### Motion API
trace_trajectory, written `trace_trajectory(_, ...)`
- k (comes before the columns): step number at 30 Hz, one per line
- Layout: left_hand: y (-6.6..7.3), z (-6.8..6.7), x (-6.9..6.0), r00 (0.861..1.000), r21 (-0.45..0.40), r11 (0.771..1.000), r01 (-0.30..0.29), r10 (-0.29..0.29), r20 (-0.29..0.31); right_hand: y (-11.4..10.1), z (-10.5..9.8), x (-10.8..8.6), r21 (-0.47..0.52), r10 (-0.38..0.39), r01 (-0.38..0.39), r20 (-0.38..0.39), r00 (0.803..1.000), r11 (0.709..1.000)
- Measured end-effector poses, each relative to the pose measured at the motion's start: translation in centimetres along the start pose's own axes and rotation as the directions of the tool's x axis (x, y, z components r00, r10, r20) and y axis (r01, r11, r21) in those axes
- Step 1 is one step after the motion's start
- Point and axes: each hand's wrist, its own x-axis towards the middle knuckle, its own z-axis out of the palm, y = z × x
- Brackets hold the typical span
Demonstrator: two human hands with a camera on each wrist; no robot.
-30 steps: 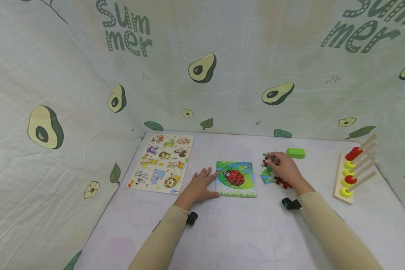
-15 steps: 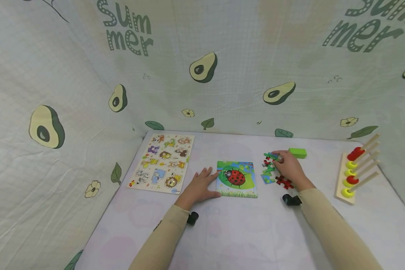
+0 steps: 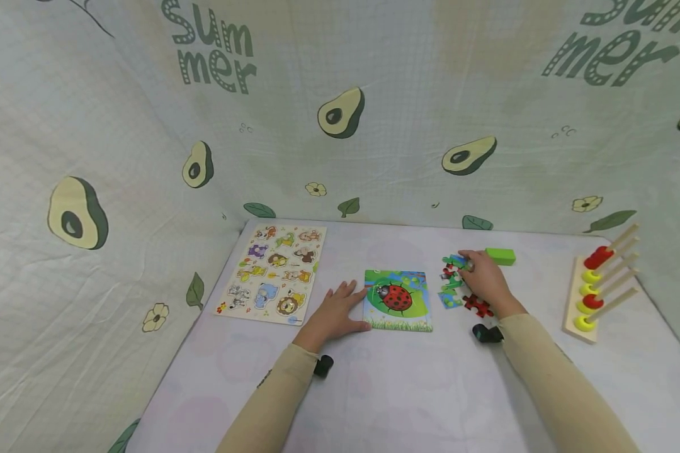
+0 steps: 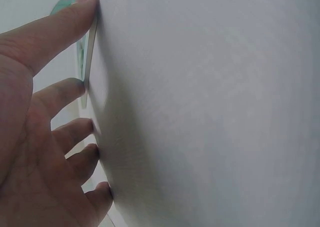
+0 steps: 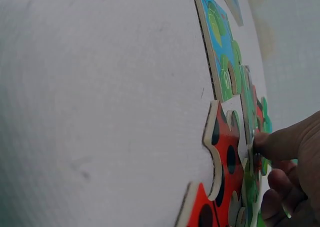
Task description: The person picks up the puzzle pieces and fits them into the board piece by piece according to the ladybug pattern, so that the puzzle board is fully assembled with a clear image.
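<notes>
A square ladybug jigsaw board lies flat in the middle of the table in the head view. My left hand rests at its left side with spread fingers; thumb and index touch the board's edge, as the left wrist view also shows. Loose jigsaw pieces lie right of the board, among them a blue-green piece and red spotted pieces. My right hand is over the far end of this cluster, thumb and index pinching a blue-green jigsaw piece. Its other fingers are curled and partly hide the pieces.
Beyond the right hand lies a green block. A wooden peg stacker with red and yellow rings stands at the right. An animal puzzle board lies at the left. A patterned cloth hangs behind the table.
Over the first half second my right hand shifted slightly right, uncovering more red pieces and the blue-green piece at its fingertips. Since then it has barely moved. My left hand stays at the board.
</notes>
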Motion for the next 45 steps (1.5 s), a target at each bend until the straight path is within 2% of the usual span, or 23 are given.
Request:
trace_trajectory(6,-0.1,0.0,0.0,1.000,0.004,1.000,-0.006,0.006,-0.001,-0.2,-0.1,0.0,-0.033,-0.008,0.007,-0.005,1.000,0.999)
trace_trajectory(15,-0.2,0.0,0.0,1.000,0.014,1.000,-0.007,0.007,0.003,-0.2,0.0,-0.1,0.001,-0.025,0.025,-0.021,0.999,1.000)
trace_trajectory(33,-0.3,0.2,0.2,1.000,0.022,1.000,-0.005,0.005,0.012,0.0,-0.4,-0.8,0.004,-0.065,0.066,-0.035,0.997,0.998)
trace_trajectory(45,-0.2,0.0,0.1,1.000,0.021,1.000,-0.009,0.008,0.011,-0.6,-1.3,-1.5,0.075,-0.063,0.066,-0.043,0.997,0.995)
